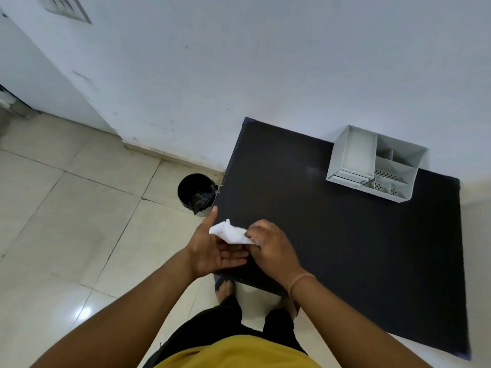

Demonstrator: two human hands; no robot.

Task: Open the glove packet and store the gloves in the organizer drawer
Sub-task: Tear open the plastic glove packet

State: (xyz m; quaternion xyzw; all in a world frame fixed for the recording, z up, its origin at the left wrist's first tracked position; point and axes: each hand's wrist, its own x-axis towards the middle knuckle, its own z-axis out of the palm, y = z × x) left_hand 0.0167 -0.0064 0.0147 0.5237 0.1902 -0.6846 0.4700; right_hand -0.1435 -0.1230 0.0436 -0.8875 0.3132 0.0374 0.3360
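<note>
A crumpled white glove packet (230, 232) is held over the near left corner of the black table (332, 235). My right hand (271, 248) pinches its right end with closed fingers. My left hand (216, 248) lies palm up under its left end, fingers spread, thumb raised. The grey organizer (372, 166) stands at the far right of the table against the wall, with its drawer (353, 155) on the left side and several small compartments on the right. The gloves themselves do not show.
A black bin (196, 192) lined with a dark bag stands on the tiled floor just left of the table. A white wall runs behind table and bin. My feet show below the table's near edge.
</note>
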